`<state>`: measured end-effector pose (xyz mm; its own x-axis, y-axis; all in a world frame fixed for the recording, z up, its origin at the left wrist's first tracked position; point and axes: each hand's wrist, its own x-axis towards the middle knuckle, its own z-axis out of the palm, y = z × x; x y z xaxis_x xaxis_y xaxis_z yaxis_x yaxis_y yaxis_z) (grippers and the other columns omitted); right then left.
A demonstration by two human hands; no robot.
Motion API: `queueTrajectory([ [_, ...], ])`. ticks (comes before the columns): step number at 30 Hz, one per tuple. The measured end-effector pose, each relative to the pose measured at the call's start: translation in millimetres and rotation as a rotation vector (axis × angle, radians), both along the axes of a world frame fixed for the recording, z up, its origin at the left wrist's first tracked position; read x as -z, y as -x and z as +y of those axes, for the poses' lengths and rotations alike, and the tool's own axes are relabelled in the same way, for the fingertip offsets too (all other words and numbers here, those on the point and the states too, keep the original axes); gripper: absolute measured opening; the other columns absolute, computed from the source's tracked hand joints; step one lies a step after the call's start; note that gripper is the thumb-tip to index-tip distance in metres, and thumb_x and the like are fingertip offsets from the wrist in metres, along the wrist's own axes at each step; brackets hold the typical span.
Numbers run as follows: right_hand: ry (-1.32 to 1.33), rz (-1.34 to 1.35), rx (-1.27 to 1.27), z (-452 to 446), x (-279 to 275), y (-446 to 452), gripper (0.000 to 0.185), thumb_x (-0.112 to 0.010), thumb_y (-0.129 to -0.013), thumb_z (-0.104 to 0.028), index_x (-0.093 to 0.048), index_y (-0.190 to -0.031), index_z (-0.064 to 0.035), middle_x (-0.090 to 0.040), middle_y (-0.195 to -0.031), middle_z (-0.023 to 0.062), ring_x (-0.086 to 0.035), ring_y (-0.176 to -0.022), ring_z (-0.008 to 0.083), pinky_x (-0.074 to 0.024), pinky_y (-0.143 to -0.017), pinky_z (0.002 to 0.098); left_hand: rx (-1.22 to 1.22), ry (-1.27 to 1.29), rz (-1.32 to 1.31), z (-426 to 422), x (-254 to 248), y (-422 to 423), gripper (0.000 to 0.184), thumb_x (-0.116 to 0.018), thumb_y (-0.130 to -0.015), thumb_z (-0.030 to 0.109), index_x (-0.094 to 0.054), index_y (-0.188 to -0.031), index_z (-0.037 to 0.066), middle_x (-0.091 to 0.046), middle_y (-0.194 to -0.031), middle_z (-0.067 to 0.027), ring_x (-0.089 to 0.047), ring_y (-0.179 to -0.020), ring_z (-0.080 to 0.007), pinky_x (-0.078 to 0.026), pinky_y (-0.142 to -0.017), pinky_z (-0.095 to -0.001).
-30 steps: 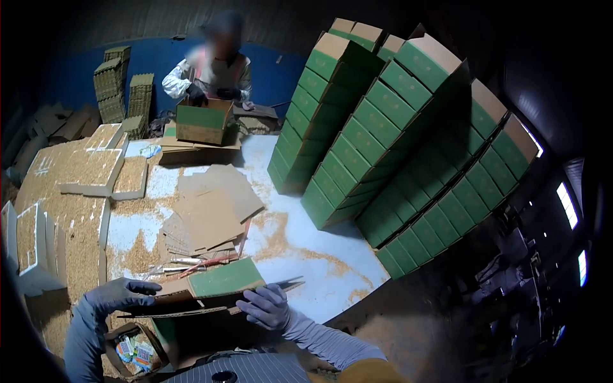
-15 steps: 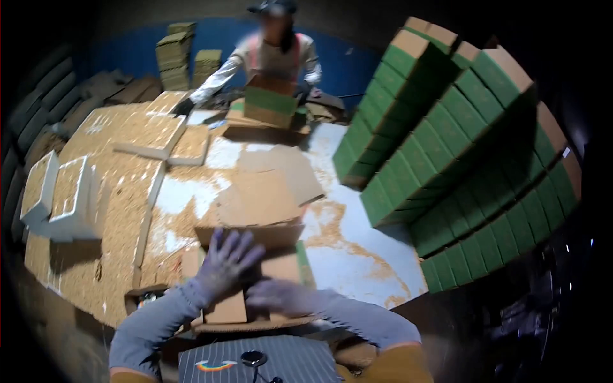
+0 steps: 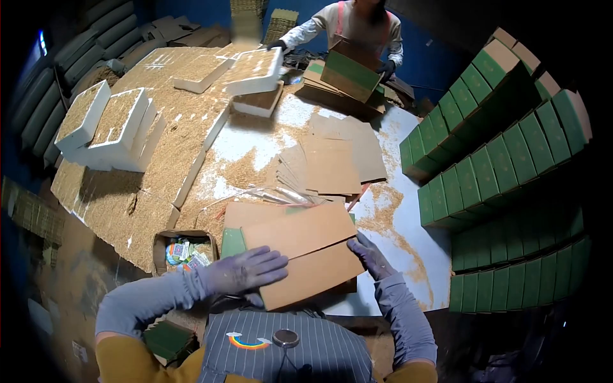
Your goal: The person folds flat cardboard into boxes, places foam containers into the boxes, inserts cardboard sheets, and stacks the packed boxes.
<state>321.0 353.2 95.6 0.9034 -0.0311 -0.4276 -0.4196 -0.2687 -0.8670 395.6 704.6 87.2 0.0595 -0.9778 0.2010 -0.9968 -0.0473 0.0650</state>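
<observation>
A brown cardboard box lies before me at a slant, its two top flaps folded down and meeting at a narrow seam. My left hand, in a purple-grey glove, grips its left end, fingers stretched over the flaps. At the right end my right hand holds the corner by the seam, fingers bent around the edge. Behind the box's left end are another brown flap and a green cardboard piece. The underside of the held box is hidden.
Flat cardboard sheets lie beyond the box. Stacked green boxes stand at right. A small carton of printed packets is at left, near white trays on straw-coloured loose material. Across the table, a co-worker handles a white tray and a green-brown box.
The flaps, open before, are now folded down and the box lies slanted. My right hand has moved right to its end; my left hand came down. The co-worker's tray is raised. My view has shifted.
</observation>
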Motion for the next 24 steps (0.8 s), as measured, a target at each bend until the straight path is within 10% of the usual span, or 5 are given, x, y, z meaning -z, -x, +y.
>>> queueTrajectory([
  [5, -0.300, -0.406, -0.017, -22, -52, -14, 0.088, -0.062, -0.089, -0.052, -0.026, -0.153, -0.0028, -0.039, -0.150, 0.0138, -0.042, -0.132, 0.0222, -0.0289, -0.112, 0.0356, -0.628, 0.740, 0.932, -8, 25, -47, 0.037, -0.060, -0.088, 0.023, -0.062, -0.122, 0.008, -0.068, -0.109, -0.0154, -0.066, -0.103, -0.0303, -0.051, -0.095, -0.0406],
  [9, 0.363, -0.392, -0.076, -19, 20, -46, 0.037, -0.040, -0.104, -0.026, -0.061, -0.119, 0.0001, -0.063, -0.113, 0.0102, -0.056, -0.108, 0.0193, -0.0424, -0.096, 0.0330, -1.251, -0.229, 0.469, -26, 100, -59, 0.036, -0.053, -0.096, 0.031, -0.064, -0.117, 0.005, -0.070, -0.100, -0.0178, -0.067, -0.093, -0.0348, -0.050, -0.092, -0.0393],
  [17, -0.189, -0.230, 0.281, -20, 76, -25, 0.037, -0.042, -0.102, -0.029, -0.061, -0.115, -0.0004, -0.065, -0.100, 0.0092, -0.060, -0.088, 0.0167, -0.0500, -0.079, 0.0295, -1.844, 1.162, 0.013, 197, 96, 33, 0.060, -0.066, -0.092, 0.018, -0.039, -0.141, -0.004, -0.044, -0.143, -0.0196, -0.042, -0.134, -0.0279, -0.032, -0.112, -0.0363],
  [19, -0.188, -0.193, 0.281, -18, 74, -30, 0.038, -0.042, -0.102, -0.031, -0.061, -0.116, -0.0002, -0.065, -0.101, 0.0093, -0.060, -0.088, 0.0168, -0.0497, -0.080, 0.0291, -2.091, 1.756, 0.611, 265, 165, 37, 0.071, -0.051, -0.101, 0.036, -0.022, -0.150, -0.004, -0.025, -0.156, -0.0225, -0.034, -0.139, -0.0303, -0.024, -0.116, -0.0342],
  [24, -0.170, -0.155, 0.270, -19, 71, -41, 0.042, -0.043, -0.103, -0.034, -0.061, -0.119, 0.0003, -0.066, -0.103, 0.0097, -0.061, -0.090, 0.0170, -0.0490, -0.081, 0.0281, -1.402, 1.882, 1.171, 286, 206, 44, 0.078, -0.034, -0.101, 0.055, -0.011, -0.156, 0.005, -0.014, -0.162, -0.0063, -0.022, -0.146, -0.0212, -0.017, -0.119, -0.0323],
])
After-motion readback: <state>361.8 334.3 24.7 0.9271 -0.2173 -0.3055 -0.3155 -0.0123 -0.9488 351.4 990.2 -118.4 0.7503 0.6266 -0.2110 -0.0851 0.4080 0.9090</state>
